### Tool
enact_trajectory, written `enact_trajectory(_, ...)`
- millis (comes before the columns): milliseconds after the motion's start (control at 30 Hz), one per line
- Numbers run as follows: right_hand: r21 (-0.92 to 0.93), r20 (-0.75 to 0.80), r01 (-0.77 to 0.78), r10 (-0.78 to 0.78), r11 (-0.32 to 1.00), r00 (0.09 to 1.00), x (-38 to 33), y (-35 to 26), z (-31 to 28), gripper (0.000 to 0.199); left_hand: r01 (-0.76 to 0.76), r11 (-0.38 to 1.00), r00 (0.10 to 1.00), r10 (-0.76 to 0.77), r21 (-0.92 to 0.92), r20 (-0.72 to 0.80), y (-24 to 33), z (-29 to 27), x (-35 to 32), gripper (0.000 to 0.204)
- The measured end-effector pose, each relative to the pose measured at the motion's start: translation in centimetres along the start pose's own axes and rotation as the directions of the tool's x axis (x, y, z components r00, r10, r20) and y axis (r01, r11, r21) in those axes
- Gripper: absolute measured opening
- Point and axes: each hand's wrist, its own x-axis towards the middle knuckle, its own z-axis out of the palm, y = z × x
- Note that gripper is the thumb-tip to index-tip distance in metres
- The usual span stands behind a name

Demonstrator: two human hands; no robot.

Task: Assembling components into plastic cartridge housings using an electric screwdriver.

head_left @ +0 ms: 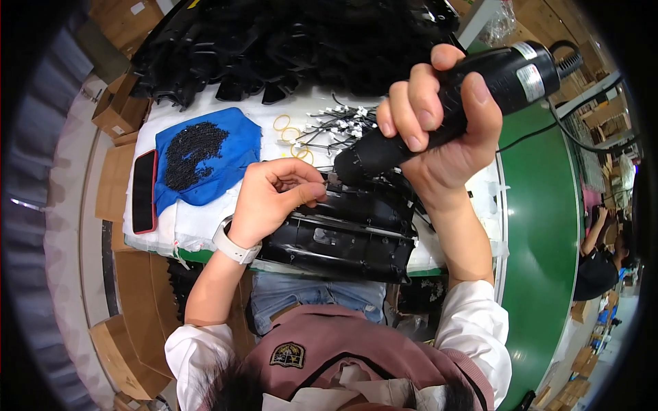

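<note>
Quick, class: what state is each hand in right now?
Left hand: pinched shut over a black panel; anything held is unclear.
Right hand: closed around a black corded tool.

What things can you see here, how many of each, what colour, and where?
power tool: one, black, in the right hand
long panels: at least two, black, table's near edge
cables: many, black with white ends, mid-table
rubber bands: several, yellow, left of the cables
screw-like bits: countless, black, on the cloth
cloth: one, blue, table's left
phone: one, black with red edge, left of the cloth
plastic parts: uncounted heap, black, table's far side
table cover: one, white, under these
boxes: several, brown, left
co-worker: one, black top, far right
watch: one, whitish, left wrist
hands: two, bare; left by the tool's tip, right around the tool
</note>
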Motion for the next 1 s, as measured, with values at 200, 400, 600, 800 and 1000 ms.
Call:
enact_trajectory(200,-0.035,-0.047,-0.001,0.0,0.999,0.999,0.0,-0.1,-0.3,0.034,-0.047,0.994,0.999,0.047,-0.099,-0.01,-0.4,0.4,0.0,0.007)
enact_trajectory(400,0.259,0.539,0.105,-0.234,0.96,0.809,4.6,-0.8,-6.3,0.027,-0.165,0.978,0.981,0.176,-0.127,0.078,1.5,2.1,1.4,0.028)
enact_trajectory(600,-0.249,-0.106,0.129,-0.159,0.96,0.981,1.2,-10.8,-1.3,0.03,-0.237,0.961,0.968,0.221,0.143,0.121,3.4,3.1,5.7,0.028)
enact_trajectory(800,-0.585,-0.175,0.257,-0.429,0.77,0.886,0.6,-14.2,-1.2,0.029,-0.535,0.598,0.841,0.44,0.597,0.314,2.6,7.1,12.4,0.014)
enact_trajectory(1000,-0.722,-0.115,0.303,-0.54,0.622,0.834,-0.2,-16.1,-1.7,0.032,-0.272,0.163,0.949,0.21,0.948,0.236,1.6,11.2,16.6,0.028)
